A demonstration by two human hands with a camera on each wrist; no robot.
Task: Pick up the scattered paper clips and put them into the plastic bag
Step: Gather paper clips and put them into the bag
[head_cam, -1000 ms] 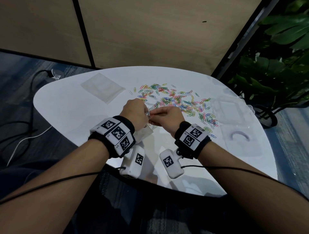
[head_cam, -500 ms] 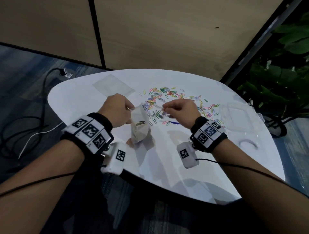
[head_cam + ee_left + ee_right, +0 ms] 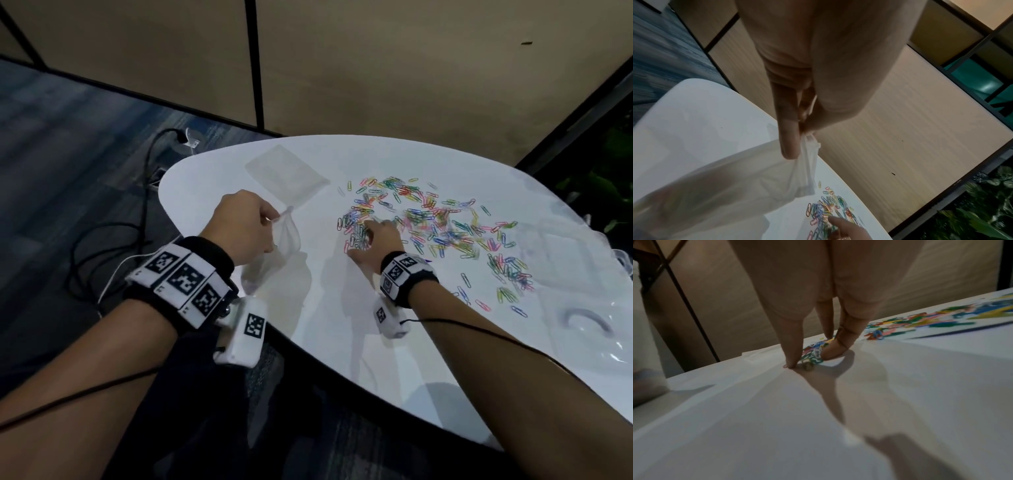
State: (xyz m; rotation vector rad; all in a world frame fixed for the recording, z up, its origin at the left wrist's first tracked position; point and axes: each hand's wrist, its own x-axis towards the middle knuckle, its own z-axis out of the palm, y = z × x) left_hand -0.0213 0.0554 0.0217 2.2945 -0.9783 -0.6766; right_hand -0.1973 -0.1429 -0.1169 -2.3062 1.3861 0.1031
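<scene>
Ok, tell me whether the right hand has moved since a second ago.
Yes. The right hand left the bag held by the left hand and went out to the clip pile, fingertips on the table.

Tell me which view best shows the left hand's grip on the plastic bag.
The left wrist view: the left hand pinches the plastic bag at its top edge, close up. The head view shows that grip smaller, from behind. The right wrist view shows only a blurred pale shape at its left edge.
</scene>
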